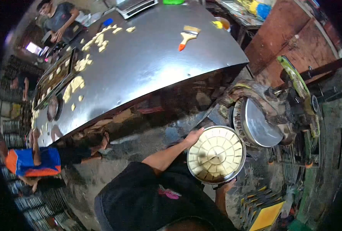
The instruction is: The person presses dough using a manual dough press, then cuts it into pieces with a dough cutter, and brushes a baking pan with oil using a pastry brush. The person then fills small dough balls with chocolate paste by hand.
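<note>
A round metal pan holds pale dough cut into several wedge-like pieces in rings. My left hand grips the pan's upper left rim. At the lower right rim, my right hand holds the pan from the side and below, its fingers partly hidden. Just right of the pan, a machine carries a shiny round metal bowl or plate.
Dough pieces, a brush and a scale lie on the metal table. One person is behind it; another stands at left. Yellow-topped trays are stacked lower right.
</note>
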`<state>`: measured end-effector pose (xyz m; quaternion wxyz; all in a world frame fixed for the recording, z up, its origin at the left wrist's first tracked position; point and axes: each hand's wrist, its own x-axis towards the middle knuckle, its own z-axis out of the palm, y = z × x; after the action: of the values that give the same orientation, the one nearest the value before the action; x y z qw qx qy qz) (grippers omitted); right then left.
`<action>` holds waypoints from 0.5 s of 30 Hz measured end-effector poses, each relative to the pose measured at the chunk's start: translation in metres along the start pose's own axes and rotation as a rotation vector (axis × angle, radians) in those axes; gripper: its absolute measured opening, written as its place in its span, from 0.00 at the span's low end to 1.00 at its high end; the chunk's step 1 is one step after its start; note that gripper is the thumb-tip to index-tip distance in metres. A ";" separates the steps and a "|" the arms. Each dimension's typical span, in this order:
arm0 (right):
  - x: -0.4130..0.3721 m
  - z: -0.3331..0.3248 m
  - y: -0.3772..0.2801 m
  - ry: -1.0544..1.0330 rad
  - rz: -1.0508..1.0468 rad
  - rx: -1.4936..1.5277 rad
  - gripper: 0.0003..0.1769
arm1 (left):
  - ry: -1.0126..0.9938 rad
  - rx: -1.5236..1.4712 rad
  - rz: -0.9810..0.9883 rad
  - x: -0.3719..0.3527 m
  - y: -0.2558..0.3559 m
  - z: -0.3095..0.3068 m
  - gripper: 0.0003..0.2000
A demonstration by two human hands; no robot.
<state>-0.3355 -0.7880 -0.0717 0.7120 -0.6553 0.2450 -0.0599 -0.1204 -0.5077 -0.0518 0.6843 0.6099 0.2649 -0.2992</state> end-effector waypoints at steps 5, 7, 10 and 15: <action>0.027 0.022 -0.009 0.049 0.438 0.370 0.36 | 0.195 -0.367 0.014 -0.045 -0.046 -0.061 0.31; 0.040 0.059 -0.043 0.034 0.520 0.315 0.29 | 0.306 -0.505 0.007 -0.067 -0.044 -0.090 0.32; 0.053 0.149 -0.112 -0.071 0.400 0.171 0.26 | 0.307 -0.698 0.133 -0.088 -0.051 -0.150 0.35; 0.047 0.310 -0.242 -0.502 0.347 0.152 0.16 | 0.036 -1.137 0.509 -0.163 -0.007 -0.233 0.35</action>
<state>-0.1051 -0.5598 0.1554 0.7969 -0.5428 0.1643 0.2080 -0.2359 -0.2622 0.0354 0.9473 0.1990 0.2408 0.0714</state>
